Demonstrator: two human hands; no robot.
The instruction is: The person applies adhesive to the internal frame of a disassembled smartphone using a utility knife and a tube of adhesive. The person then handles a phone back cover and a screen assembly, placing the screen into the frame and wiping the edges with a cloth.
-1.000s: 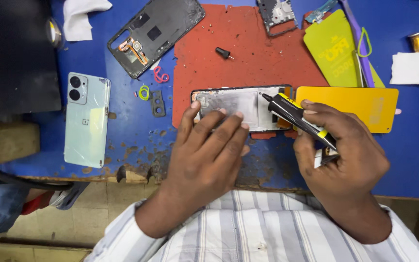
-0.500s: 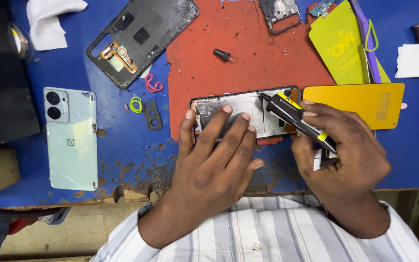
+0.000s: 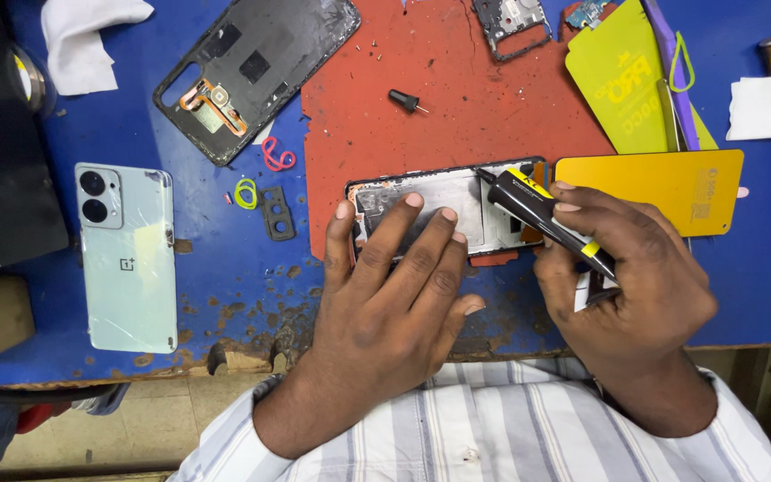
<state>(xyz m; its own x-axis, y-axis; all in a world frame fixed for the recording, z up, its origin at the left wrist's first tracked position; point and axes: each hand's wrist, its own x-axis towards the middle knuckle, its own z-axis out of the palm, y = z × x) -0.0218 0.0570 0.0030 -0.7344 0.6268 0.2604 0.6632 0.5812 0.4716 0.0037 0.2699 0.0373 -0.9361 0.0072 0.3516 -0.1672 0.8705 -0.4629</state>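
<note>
My left hand lies flat with fingers spread on an opened phone frame, pinning it to the red mat. My right hand grips a black glue tube with yellow bands. The tube's nozzle touches the upper right part of the frame. Part of the frame is hidden under my left fingers.
A pale green phone back cover lies at the left on the blue table. A black mid-frame sits at top left, yellow cards at right, white cloths, a small black cap, and coloured rings.
The view has shifted a little, so the table's things sit further right. My left hand's fingers have spread wider over the frame. The tube stays at the frame's upper right.
</note>
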